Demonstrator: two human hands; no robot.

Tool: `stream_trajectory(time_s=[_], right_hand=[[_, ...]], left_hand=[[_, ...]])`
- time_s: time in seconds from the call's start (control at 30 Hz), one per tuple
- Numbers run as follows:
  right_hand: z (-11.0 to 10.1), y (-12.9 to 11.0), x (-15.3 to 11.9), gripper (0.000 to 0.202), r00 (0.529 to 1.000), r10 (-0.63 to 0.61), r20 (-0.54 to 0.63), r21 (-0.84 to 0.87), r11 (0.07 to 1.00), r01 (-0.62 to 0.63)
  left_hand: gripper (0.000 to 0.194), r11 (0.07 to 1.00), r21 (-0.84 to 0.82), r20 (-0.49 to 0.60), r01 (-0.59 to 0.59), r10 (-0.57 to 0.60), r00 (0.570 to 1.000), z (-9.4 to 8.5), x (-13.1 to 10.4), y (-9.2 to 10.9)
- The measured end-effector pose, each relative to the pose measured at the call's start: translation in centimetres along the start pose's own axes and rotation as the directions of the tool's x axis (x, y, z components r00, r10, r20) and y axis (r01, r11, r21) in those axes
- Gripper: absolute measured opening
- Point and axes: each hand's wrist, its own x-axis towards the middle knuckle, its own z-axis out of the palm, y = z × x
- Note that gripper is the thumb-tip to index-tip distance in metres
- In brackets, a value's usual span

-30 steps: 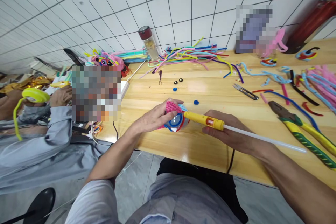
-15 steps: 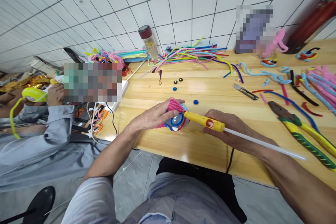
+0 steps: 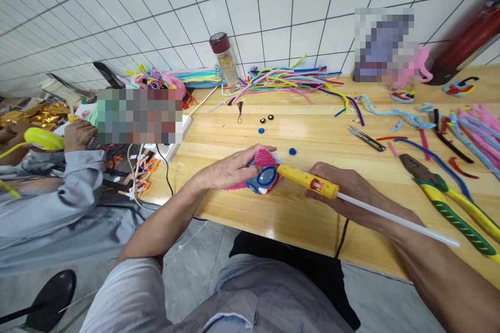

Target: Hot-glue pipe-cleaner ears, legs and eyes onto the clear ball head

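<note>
My left hand [image 3: 236, 166] is closed on a pink fuzzy craft piece [image 3: 264, 158] with a blue-rimmed round part [image 3: 267, 177] on its front. In my right hand [image 3: 338, 187] is a yellow glue gun [image 3: 308, 179], a long white glue stick coming out of its back end. The gun's nozzle points left and is at the right edge of the craft piece; whether it touches cannot be told. Just beyond lie a blue button-like disc [image 3: 292, 151], another blue disc [image 3: 261, 130] and two small black discs [image 3: 271, 117].
Pliers [image 3: 449, 197] and small snips [image 3: 366, 138] lie at the right. Pipe cleaners [image 3: 289, 83] and a lidded bottle [image 3: 225, 60] stand along the wall. A power strip [image 3: 177, 140] is at the left, near another person's hand and sleeve [image 3: 84, 171].
The craft piece has tilted slightly, and its round part now shows more clearly. The view has shifted a little. At the left, the other person's yellow item has moved left.
</note>
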Motion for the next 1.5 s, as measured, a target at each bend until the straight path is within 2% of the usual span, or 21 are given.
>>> stream_trajectory(time_s=[0.23, 0.53, 0.93, 1.13, 1.33, 1.5], right_hand=[[-0.4, -0.5, 0.2, 0.008, 1.0, 0.002, 0.009, -0.011, 1.0, -0.002], [0.2, 0.7, -0.1, 0.01, 0.998, -0.069, -0.01, -0.049, 0.996, 0.068], [1.5, 2.4, -0.6, 0.011, 0.996, -0.08, -0.042, -0.076, 0.994, 0.077], [1.2, 2.4, -0.7, 0.007, 0.993, -0.111, -0.028, -0.083, 0.991, 0.108], [0.9, 2.4, -1.1, 0.009, 0.996, -0.089, -0.024, -0.079, 0.993, 0.087], [0.2, 1.5, -0.9, 0.01, 0.998, -0.06, 0.011, -0.088, 0.994, 0.06]], left_hand=[[0.052, 1.0, 0.008, 0.02, -0.017, 0.017, 1.0, -0.3, 0.4, 0.1], [0.056, 1.0, 0.013, 0.054, -0.017, 0.017, 0.998, -0.7, 0.7, 0.1], [0.054, 1.0, 0.013, 0.077, -0.023, 0.022, 0.997, -0.9, 0.8, 0.2], [0.053, 0.999, 0.047, 0.105, -0.009, 0.004, 0.994, -0.9, 1.1, 0.4], [0.053, 0.999, 0.032, 0.092, -0.011, 0.008, 0.996, -0.7, 1.1, 0.6], [0.051, 0.999, 0.033, 0.096, -0.014, 0.011, 0.995, -0.7, 0.9, 0.7]])
